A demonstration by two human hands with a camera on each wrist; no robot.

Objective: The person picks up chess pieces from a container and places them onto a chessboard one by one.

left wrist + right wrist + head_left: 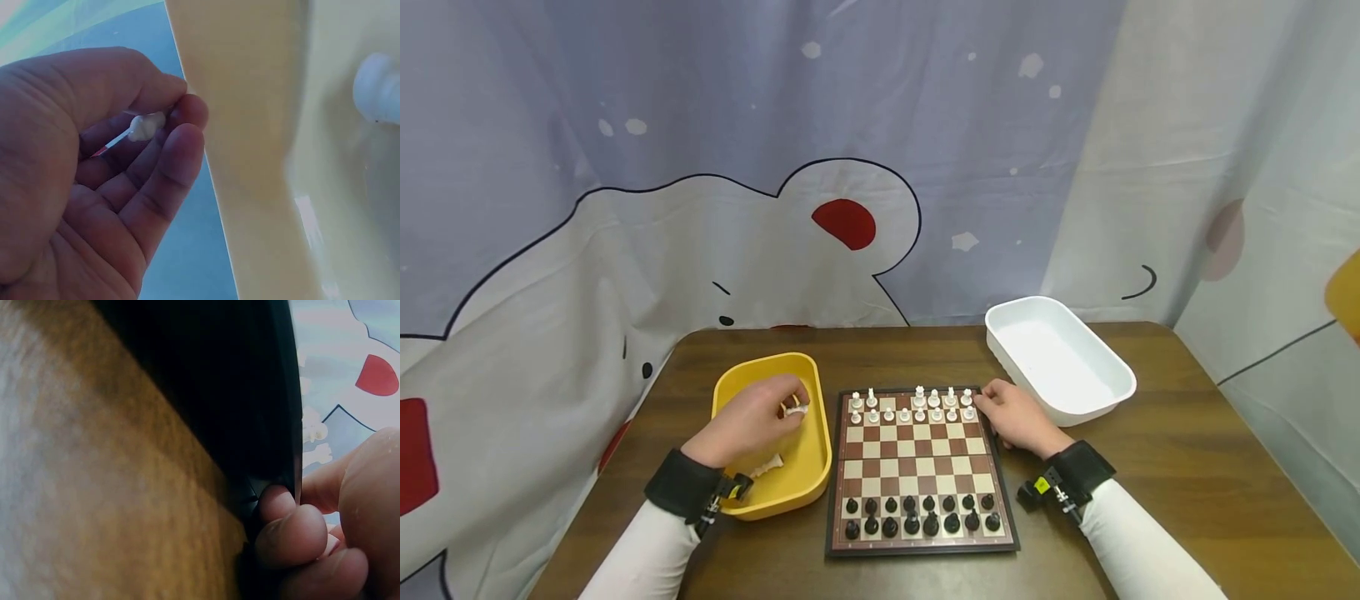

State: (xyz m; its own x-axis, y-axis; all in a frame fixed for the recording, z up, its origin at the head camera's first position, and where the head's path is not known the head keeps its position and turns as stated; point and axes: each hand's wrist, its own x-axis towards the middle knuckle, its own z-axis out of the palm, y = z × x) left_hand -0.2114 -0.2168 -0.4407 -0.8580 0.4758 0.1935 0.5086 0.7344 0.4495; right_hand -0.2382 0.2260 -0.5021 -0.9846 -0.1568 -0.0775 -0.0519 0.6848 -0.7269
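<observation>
My left hand (752, 421) is over the yellow tray (808, 492), pinching a white chess piece (147, 127) between thumb and fingertips. Its kind is mostly hidden by the fingers. Another white chess piece (767, 465) lies on its side in that tray. My right hand (1018, 417) grips the chessboard (925, 450) at its far right edge, the fingertips against the dark side in the right wrist view. White chess pieces (920, 397) stand in two rows on the far side, with a gap in the back row. Black chess pieces (931, 523) stand in two rows on the near side.
A white tray (1060, 358) stands behind my right hand, near the table's back edge. The brown wooden table (1187, 433) carries everything. A printed curtain (737, 250) hangs right behind it. Both wrists wear black bands with small cameras.
</observation>
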